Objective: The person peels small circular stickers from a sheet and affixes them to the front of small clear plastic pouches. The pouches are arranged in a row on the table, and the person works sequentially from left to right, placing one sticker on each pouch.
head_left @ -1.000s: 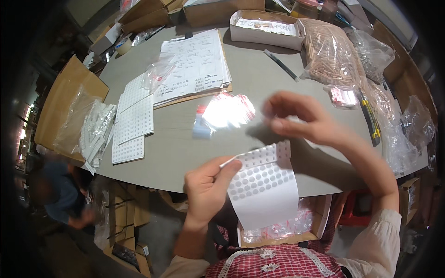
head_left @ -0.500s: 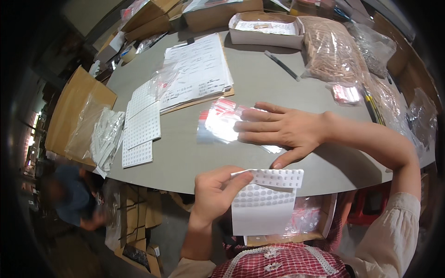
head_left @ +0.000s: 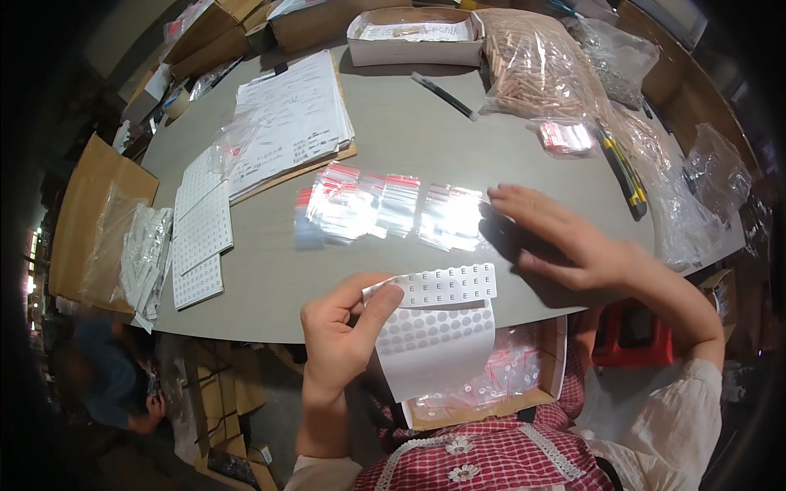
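While the head view was the only one supplied, we recorded it in full. We found the left hand (head_left: 340,331) pinching a sheet of small round pads (head_left: 438,331) between thumb and forefinger, held above the near edge of the grey table (head_left: 409,139), its top strip folded back. We found the right hand (head_left: 565,241) flat and spread, fingers wide, holding nothing, its fingertips (head_left: 503,196) resting at the right end of a row of small clear zip bags (head_left: 385,209) fanned across the table. We could not tell whether any bag held pads. We judged the work to be at an early stage: the bags lay ready, the held sheet looked nearly full, and further pad sheets (head_left: 199,237) waited at the left. A box of bagged pieces (head_left: 491,385) sat at the person's lap, just below the sheet
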Demonstrator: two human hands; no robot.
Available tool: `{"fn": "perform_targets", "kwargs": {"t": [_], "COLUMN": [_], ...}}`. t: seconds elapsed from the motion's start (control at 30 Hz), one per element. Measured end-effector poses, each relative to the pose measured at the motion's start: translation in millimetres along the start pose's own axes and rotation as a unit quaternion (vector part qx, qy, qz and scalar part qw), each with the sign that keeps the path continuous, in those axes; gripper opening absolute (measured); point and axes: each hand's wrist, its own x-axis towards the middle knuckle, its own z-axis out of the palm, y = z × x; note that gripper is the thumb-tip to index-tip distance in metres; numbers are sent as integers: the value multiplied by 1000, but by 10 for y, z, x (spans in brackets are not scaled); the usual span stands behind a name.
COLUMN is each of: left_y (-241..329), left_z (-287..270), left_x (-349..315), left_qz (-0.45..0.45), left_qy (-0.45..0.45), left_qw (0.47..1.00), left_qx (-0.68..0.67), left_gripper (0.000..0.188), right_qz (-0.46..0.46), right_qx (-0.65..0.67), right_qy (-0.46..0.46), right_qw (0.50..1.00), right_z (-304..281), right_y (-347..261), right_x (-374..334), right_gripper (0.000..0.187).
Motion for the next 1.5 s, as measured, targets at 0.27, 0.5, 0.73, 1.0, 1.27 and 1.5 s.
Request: {"fn": "perform_targets", "kwargs": {"t": [0.27, 0.5, 0.73, 1.0, 1.27, 1.5], "left_y": [-2, -33, -50, -43, 10, -71], "left_z": [55, 58, 42, 52, 18, 53], "left_x": [19, 1, 41, 56, 49, 64], "left_qz": [68, 31, 19, 11, 9, 45], "left_qy": [3, 27, 35, 59, 48, 73], "left_qw": [992, 996, 998, 997, 999, 996], "left_qx": [104, 84, 58, 41, 16, 15], "left_gripper": [10, 11, 11, 10, 14, 10], "right_qz": [25, 50, 39, 31, 359, 289], "right_qx": [-3, -49, -39, 109, 141, -76], "right_qy": [13, 20, 58, 116, -21, -8], "right_qw": [1000, 997, 997, 987, 922, 954], "right_z": [156, 312, 447, 219, -211, -256], "right_y": [-553, -584, -603, -451, -33, -2], "right_x": [379, 354, 315, 164, 405, 458], "right_gripper": [42, 39, 33, 14, 20, 17]}}
